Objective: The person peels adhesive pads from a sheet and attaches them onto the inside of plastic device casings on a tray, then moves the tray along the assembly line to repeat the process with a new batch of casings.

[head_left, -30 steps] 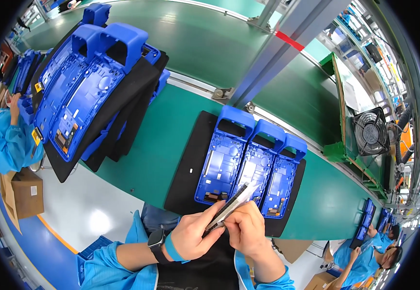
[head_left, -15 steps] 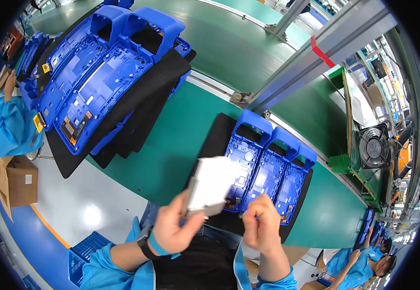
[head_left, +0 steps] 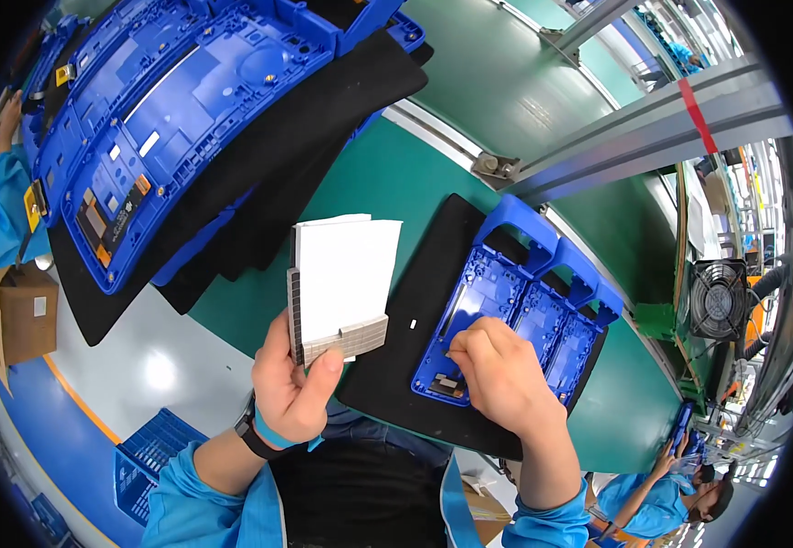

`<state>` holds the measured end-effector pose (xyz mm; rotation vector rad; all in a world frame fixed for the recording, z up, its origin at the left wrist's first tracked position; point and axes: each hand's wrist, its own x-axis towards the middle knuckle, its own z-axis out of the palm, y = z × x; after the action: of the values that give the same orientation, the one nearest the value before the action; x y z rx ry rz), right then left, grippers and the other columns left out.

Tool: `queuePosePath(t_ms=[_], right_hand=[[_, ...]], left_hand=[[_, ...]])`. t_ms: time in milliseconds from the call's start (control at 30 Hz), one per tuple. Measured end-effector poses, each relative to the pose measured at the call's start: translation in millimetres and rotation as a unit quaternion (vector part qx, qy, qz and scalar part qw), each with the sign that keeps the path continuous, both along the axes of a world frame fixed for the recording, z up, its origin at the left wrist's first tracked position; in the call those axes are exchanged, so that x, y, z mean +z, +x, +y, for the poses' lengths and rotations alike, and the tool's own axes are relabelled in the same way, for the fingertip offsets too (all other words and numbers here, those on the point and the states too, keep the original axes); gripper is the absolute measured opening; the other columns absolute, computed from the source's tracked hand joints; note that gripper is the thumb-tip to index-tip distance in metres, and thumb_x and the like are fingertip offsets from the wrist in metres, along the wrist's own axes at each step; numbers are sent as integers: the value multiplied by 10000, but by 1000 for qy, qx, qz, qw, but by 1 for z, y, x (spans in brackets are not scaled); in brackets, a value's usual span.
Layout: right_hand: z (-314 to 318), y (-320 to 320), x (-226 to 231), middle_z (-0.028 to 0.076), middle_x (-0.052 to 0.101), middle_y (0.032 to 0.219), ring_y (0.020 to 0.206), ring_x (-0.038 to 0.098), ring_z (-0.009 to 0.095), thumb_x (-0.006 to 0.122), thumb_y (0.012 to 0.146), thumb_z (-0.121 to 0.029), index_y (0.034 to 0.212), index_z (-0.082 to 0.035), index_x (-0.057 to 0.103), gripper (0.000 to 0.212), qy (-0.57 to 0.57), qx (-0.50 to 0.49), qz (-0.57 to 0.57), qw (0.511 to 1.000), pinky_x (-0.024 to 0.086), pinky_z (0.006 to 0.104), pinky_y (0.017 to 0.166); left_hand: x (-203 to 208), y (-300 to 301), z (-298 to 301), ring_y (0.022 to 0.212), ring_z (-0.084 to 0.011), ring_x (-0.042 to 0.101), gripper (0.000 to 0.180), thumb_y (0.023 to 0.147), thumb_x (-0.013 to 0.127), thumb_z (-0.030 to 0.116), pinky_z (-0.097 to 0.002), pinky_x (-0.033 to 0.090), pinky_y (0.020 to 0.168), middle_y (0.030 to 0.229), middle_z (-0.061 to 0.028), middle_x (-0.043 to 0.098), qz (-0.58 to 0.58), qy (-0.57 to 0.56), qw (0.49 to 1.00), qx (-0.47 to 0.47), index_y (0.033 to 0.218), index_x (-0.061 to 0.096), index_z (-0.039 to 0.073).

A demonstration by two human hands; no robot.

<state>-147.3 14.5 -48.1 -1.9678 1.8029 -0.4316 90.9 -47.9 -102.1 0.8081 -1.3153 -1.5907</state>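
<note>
My left hand (head_left: 294, 388) grips a stack of white backing sheets (head_left: 346, 274) with rows of small grey pads (head_left: 352, 338) along its lower edge; the thumb presses on the pads. Over the nearest blue plastic housing (head_left: 492, 283), my right hand (head_left: 506, 370) is closed in a pinch. Whatever its fingertips may hold is too small to make out. More blue housings (head_left: 535, 312) lie beside that one on a black mat (head_left: 387, 365), partly hidden behind my right hand. One small white piece (head_left: 414, 324) rests on the mat between my hands.
Large blue housings (head_left: 204, 100) are stacked with black sheets (head_left: 259, 173) on the left of the green table (head_left: 351, 187). A metal post (head_left: 652, 128) and a fan (head_left: 719, 290) stand at the right. Co-workers in blue sleeves (head_left: 638, 502) are at both sides.
My right hand has come down over the nearest housing, still pinched. The stack in my left hand now stands more upright and to the left. The view has shifted closer to the table.
</note>
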Motion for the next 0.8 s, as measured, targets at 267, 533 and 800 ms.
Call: queuePosePath(t_ms=[267, 533, 800], right_hand=[[-7, -2, -2, 128, 556, 799, 733, 583, 324, 677, 804, 19, 849, -10, 580, 112, 2, 34, 18, 999, 493, 393, 633], [-6, -1, 0, 127, 561, 798, 729, 574, 313, 677, 799, 30, 837, -9, 574, 117, 12, 27, 4, 1000, 490, 389, 640], [-7, 2, -1, 127, 570, 805, 723, 574, 309, 701, 789, 23, 842, -6, 583, 132, -5, 25, 22, 999, 489, 381, 631]], left_hand=[[-5, -1, -5, 1102, -199, 617, 534, 935, 579, 86, -299, 467, 942, 1213, -197, 624, -32, -45, 998, -16, 1370, 371, -144], [-6, 2, -6, 1057, -235, 659, 541, 922, 590, 102, -308, 493, 906, 1166, -223, 646, -77, -102, 992, -20, 1358, 387, -146], [-8, 3, -7, 1000, -244, 685, 533, 913, 592, 95, -302, 513, 862, 1118, -217, 668, -78, -118, 990, -21, 1345, 399, -148]])
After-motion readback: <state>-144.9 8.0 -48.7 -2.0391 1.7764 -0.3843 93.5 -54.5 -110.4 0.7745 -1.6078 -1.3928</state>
